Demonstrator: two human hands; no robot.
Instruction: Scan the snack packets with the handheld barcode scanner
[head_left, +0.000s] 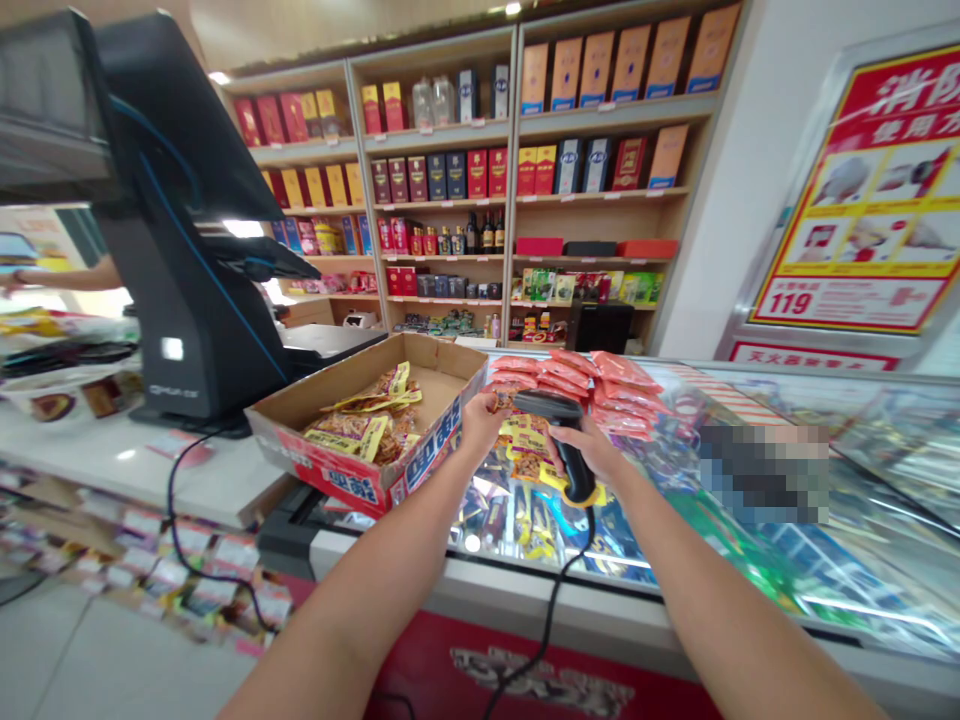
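My right hand [589, 448] is wrapped round the handle of a black barcode scanner [551, 406], its head pointing left and its cable hanging over the front edge. Left of the scanner's head, my left hand [482, 420] pinches a small brown-and-yellow snack packet [501, 398], partly hidden by the fingers and scanner. More yellow snack packets [527, 440] lie on the glass top beneath both hands. Beside my left hand stands an open cardboard box [450, 375] with several similar packets [352, 437] in it. Pink-orange packets [559, 375] are piled just behind the scanner.
The glass-topped freezer [750, 590] runs to the right, with colourful packages under the glass. A black checkout terminal [195, 270] stands at left on the white counter [112, 450]. Shelves [442, 205] of boxed bottles line the back wall. Another person's arm [82, 277] shows far left.
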